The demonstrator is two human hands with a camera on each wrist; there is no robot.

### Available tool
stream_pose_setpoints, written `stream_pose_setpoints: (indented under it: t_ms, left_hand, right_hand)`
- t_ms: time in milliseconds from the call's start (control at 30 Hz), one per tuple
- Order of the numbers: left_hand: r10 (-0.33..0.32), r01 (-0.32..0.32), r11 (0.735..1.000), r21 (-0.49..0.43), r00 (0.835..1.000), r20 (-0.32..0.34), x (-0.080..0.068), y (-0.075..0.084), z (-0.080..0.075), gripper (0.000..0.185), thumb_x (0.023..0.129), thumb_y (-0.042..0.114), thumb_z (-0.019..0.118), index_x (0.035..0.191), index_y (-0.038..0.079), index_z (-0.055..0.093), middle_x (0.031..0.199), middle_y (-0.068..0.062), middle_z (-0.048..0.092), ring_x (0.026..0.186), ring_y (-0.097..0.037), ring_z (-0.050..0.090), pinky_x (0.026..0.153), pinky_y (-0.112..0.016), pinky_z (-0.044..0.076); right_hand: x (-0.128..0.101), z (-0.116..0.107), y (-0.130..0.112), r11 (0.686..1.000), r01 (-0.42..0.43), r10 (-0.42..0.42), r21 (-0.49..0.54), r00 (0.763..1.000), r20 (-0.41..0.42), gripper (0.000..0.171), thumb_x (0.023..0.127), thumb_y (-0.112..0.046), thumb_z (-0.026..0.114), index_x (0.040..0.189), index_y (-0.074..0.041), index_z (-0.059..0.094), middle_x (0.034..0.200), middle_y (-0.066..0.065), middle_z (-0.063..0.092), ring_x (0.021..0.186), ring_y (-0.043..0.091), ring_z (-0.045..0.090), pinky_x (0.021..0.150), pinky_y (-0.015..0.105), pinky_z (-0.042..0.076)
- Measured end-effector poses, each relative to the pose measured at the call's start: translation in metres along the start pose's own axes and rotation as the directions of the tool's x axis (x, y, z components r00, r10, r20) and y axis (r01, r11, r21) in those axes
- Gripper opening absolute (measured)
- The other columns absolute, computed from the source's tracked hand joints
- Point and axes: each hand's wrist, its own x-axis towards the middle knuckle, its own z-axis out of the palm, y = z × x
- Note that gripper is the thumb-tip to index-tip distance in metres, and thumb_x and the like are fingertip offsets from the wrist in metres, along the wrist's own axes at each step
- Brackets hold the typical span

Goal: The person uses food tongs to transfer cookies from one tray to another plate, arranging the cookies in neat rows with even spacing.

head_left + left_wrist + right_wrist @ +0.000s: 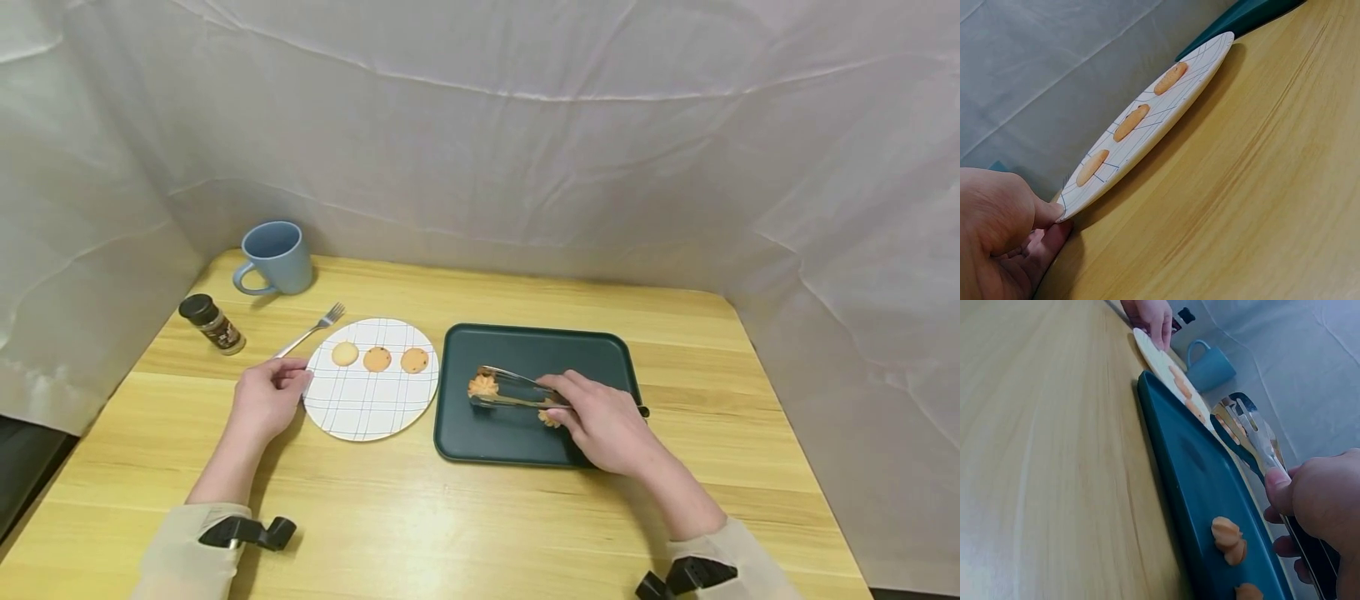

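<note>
Light wooden table (pixel 480 517) with rounded corners, carrying dishes and a tray.
A pale blue ceramic mug (pixel 276 258) stands at the far left corner, and a small glass spice jar with a black cap (pixel 212 324) lies tilted just near of it, at the left edge. A silver metal fork (pixel 311 330) lies slanted between the jar and a round white plate with a thin grid pattern (pixel 371 408), which sits left of centre. Just right of the plate lies a dark green rectangular tray (pixel 480 433), the two nearly touching.
</note>
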Motion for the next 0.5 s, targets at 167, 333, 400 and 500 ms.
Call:
stream_pose_setpoints:
  t_ms: [167,333,400,500]
  left_hand:
    - [0.005,-0.005,1.0,-0.003,1.0,-0.004,-0.001,0.001,0.0,0.031,0.105,0.015,0.064,0.129,-0.004,0.07,0.11,-0.019,0.072,0.097,-0.027,0.063,0.073,-0.019,0.047]
    - [0.007,-0.007,1.0,0.0,1.0,-0.008,0.0,0.001,0.0,0.031,0.105,0.015,0.064,0.129,-0.004,0.07,0.11,-0.019,0.072,0.098,-0.027,0.064,0.073,-0.019,0.047]
    - [0.004,-0.004,1.0,0.001,1.0,-0.007,0.0,0.001,0.0,0.031,0.105,0.015,0.064,0.129,-0.004,0.07,0.11,-0.019,0.072,0.098,-0.027,0.064,0.074,-0.019,0.047]
    - [-0.003,0.003,1.0,-0.005,1.0,-0.002,0.0,0.001,0.0,0.031,0.105,0.015,0.064,0.129,-0.003,0.07,0.111,-0.019,0.072,0.099,-0.027,0.064,0.074,-0.019,0.047]
  right_hand:
    - [0.007,0.0,-0.006,1.0,-0.001,0.001,0.022,1.0,0.01,0.041,0.102,-0.029,0.074,0.141,-0.023,0.064,0.108,-0.009,0.063,0.076,0.009,0.054,0.061,0.031,0.044]
    - [0.015,0.002,-0.011,0.999,0.014,-0.015,0.037,1.0,0.019,0.04,0.104,-0.029,0.071,0.143,-0.023,0.062,0.113,-0.006,0.065,0.076,0.008,0.053,0.059,0.03,0.042]
    - [0.019,0.004,-0.013,0.999,0.022,-0.022,0.041,1.0,0.019,0.04,0.104,-0.029,0.071,0.143,-0.023,0.062,0.117,-0.005,0.067,0.077,0.009,0.054,0.06,0.031,0.043]
    - [0.024,0.005,-0.017,0.999,0.028,-0.028,0.043,0.999,0.018,0.04,0.104,-0.028,0.07,0.143,-0.023,0.063,0.118,-0.004,0.068,0.078,0.01,0.055,0.061,0.032,0.044]
